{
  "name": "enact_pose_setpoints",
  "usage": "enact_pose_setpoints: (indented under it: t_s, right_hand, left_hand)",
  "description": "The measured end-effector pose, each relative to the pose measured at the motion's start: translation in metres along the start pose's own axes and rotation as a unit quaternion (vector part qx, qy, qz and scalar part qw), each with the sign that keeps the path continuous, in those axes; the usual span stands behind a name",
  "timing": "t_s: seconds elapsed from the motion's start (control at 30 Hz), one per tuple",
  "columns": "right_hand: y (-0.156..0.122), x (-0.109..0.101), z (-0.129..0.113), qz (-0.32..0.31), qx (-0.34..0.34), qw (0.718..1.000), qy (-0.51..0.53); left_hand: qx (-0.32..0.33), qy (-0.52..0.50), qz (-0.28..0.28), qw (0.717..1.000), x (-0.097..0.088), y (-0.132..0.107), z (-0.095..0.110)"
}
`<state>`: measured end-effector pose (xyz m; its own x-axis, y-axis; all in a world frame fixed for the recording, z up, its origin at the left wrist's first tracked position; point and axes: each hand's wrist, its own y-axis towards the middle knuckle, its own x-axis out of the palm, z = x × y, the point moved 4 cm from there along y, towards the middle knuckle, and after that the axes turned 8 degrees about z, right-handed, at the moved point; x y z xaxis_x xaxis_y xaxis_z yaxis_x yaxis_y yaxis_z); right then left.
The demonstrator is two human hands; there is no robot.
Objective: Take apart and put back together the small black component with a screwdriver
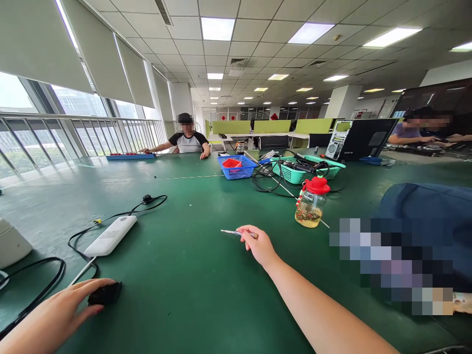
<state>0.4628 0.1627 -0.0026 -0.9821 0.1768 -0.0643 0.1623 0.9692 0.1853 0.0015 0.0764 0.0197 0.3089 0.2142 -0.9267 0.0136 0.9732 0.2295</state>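
At the lower left of the frame, the left hand (55, 314) grips a black plug (105, 294) between thumb and fingers (99, 283) on the green tabletop (191, 285). In the centre, the right hand (258, 244) pinches a slim pen-like tool (233, 232), its tip pointing left. A white power strip (110, 236) lies left of centre. A glass jar with a red lid (311, 204) stands right of centre, with a blue basket (236, 167) and a green basket (306, 170) farther up. A seated person (188, 140) faces the camera at the upper middle.
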Motion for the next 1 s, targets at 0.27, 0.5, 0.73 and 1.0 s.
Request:
enact_pose_setpoints:
  t_s: [0.27,0.5,0.73,1.0]
  right_hand:
    - [-0.012,0.009,-0.019,0.059,-0.16,0.981,-0.093]
    - [-0.019,0.026,-0.022,-0.015,-0.283,0.924,-0.257]
    - [-0.003,0.025,-0.02,0.03,-0.279,0.931,-0.231]
    - [-0.023,0.022,-0.046,-0.025,-0.392,0.894,-0.214]
  left_hand:
    - [0.117,0.022,-0.073,0.99,0.0,0.039,0.166]
    - [0.204,-0.025,-0.055,0.977,0.059,0.094,0.262]
    - [0.229,-0.054,0.006,0.972,0.096,0.119,0.275]
    - [0.136,-0.19,-0.016,0.972,0.118,0.127,0.258]
